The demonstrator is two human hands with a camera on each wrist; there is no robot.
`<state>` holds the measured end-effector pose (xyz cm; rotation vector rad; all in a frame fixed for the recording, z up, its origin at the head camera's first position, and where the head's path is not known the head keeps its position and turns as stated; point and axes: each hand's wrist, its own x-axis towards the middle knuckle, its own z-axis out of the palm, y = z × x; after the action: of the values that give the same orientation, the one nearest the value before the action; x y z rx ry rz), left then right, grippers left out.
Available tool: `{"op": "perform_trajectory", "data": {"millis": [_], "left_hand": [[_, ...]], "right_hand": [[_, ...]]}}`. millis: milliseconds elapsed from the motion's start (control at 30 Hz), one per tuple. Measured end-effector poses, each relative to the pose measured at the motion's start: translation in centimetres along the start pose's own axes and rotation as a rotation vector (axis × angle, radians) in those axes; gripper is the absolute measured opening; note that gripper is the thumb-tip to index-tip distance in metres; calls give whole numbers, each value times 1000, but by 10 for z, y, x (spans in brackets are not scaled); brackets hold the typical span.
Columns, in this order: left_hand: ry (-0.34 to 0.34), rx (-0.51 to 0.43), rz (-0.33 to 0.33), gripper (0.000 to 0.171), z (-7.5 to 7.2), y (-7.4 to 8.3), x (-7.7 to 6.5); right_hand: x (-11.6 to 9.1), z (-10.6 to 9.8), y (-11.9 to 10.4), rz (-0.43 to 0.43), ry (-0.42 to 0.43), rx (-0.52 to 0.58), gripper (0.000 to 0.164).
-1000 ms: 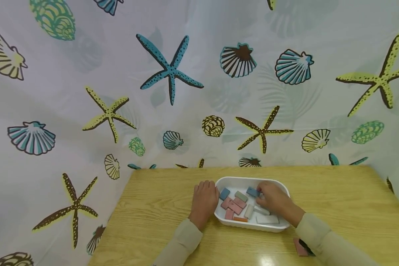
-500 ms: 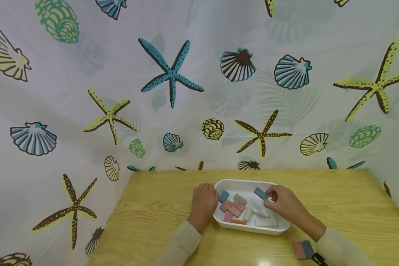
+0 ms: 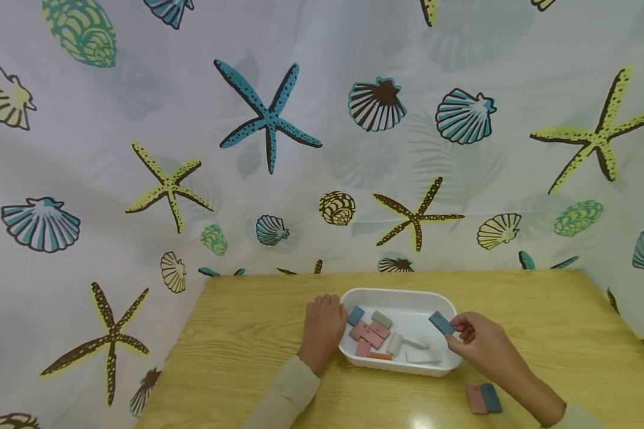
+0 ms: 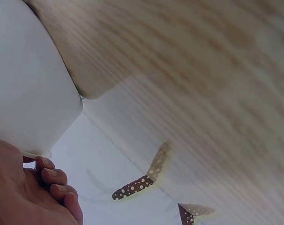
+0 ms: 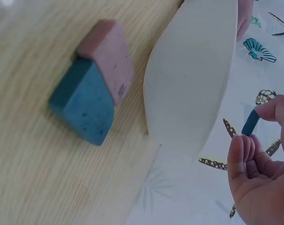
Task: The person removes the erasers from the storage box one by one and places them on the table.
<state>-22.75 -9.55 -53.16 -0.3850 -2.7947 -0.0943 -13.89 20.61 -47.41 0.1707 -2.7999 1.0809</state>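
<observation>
My right hand (image 3: pixel 485 345) pinches a blue eraser (image 3: pixel 441 323) between thumb and fingers, over the right end of a white tub (image 3: pixel 408 322). In the right wrist view the held eraser (image 5: pixel 250 123) shows edge-on. My left hand (image 3: pixel 324 325) grips the tub's left rim, and the left wrist view shows its fingers (image 4: pixel 55 176) curled at the rim. Inside the tub lie several pink erasers (image 3: pixel 372 338), another blue eraser (image 3: pixel 355 315), a greenish one (image 3: pixel 381 320), an orange piece (image 3: pixel 380 356) and several whitish pieces (image 3: pixel 422 356).
On the wooden table (image 3: pixel 247 333), in front of the tub's right end, a pink eraser (image 3: pixel 476 399) and a blue eraser (image 3: pixel 491 397) lie side by side. A cloth (image 3: pixel 300 179) printed with starfish and shells hangs behind the table and along its left and right sides.
My right hand has lifted the blue eraser from inside the tub and moved right with it, towards the right rim. The left hand stays at the left rim.
</observation>
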Motion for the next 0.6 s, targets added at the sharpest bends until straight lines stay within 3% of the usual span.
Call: {"op": "perform_trajectory", "data": {"millis": [300, 600], "left_hand": [[-13, -24, -20, 22, 0, 1, 1], [-22, -55, -28, 24, -1, 3, 2]], "right_hand": [[-31, -22, 18, 116, -3, -36, 33], [-52, -30, 39, 191, -14, -50, 33]]}}
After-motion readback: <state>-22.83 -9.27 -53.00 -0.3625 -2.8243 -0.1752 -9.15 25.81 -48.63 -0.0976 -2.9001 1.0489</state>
